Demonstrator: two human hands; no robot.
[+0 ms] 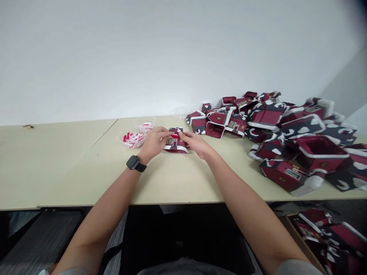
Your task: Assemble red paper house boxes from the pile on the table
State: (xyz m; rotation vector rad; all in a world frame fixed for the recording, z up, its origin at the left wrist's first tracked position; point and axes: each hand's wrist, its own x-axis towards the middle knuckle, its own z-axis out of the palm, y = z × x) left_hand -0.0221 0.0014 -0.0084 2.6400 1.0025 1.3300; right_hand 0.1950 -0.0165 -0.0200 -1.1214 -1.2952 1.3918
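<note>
A small dark red cardboard house (175, 144) with printed windows and a white base stands on the pale table (86, 179), close to the near middle. My left hand (155, 140) grips it from the left, fingers reaching over its top. My right hand (195, 144) presses against its right side. A black smartwatch (134, 163) sits on my left wrist. Left of my hands, red-and-white pieces lie in a clear plastic tub (133, 140), and a second clear tub (145, 127) stands behind it.
A large heap of similar red house boxes (281, 133) covers the table's right side. A cardboard box (321, 240) holding more of them sits on the floor below the table's front edge. A white wall rises behind the table.
</note>
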